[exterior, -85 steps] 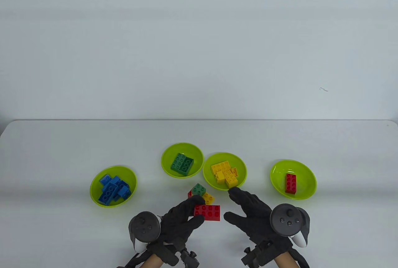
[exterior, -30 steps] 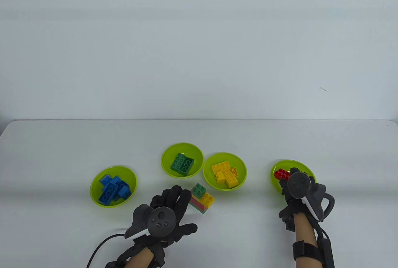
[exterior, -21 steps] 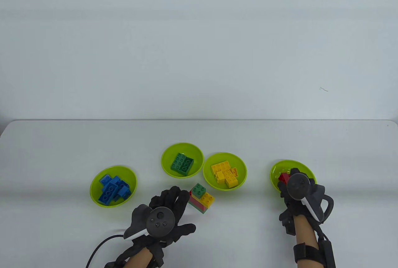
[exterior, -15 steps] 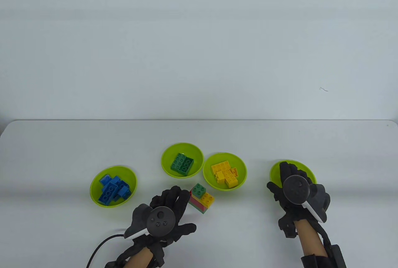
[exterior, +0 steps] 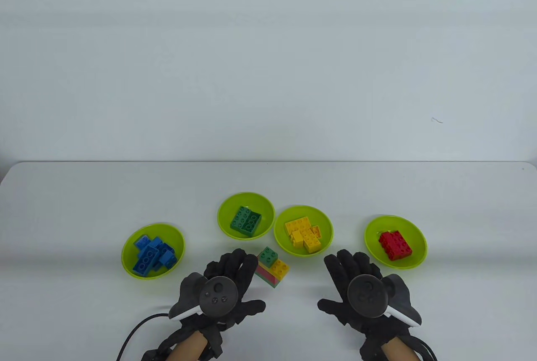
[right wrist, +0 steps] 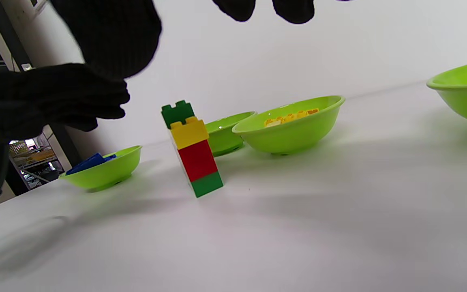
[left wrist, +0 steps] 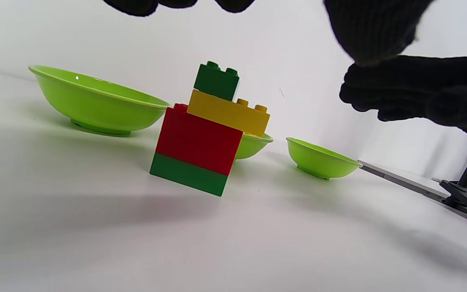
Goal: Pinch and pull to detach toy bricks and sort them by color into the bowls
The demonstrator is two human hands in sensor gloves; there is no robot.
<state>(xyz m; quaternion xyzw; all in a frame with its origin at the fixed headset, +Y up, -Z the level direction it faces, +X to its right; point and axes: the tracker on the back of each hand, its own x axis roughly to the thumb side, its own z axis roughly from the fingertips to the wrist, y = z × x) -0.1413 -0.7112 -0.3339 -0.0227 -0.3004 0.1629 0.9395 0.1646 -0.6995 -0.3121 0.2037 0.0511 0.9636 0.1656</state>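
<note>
Beside the brick stack point(exterior: 272, 267), both hands' fingers point(exterior: 228, 262) spread, seemingly touching nothing.

White table point(exterior: 84, 193) with rounded corners, plain pale wall point(exterior: 268, 63) behind, small dark mark point(exterior: 437, 120) on wall, soft even light

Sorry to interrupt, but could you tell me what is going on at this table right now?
A person in sensor gloves is pulling toy bricks apart and sorting them by colour into four green bowls. Blue bricks, green bricks, yellow bricks and red bricks already lie each in a separate bowl. A small stack of green, yellow, red and green bricks stands on the table, not yet taken apart. The left hand is beside it and the right hand hovers nearby; both are open and hold nothing.
</note>
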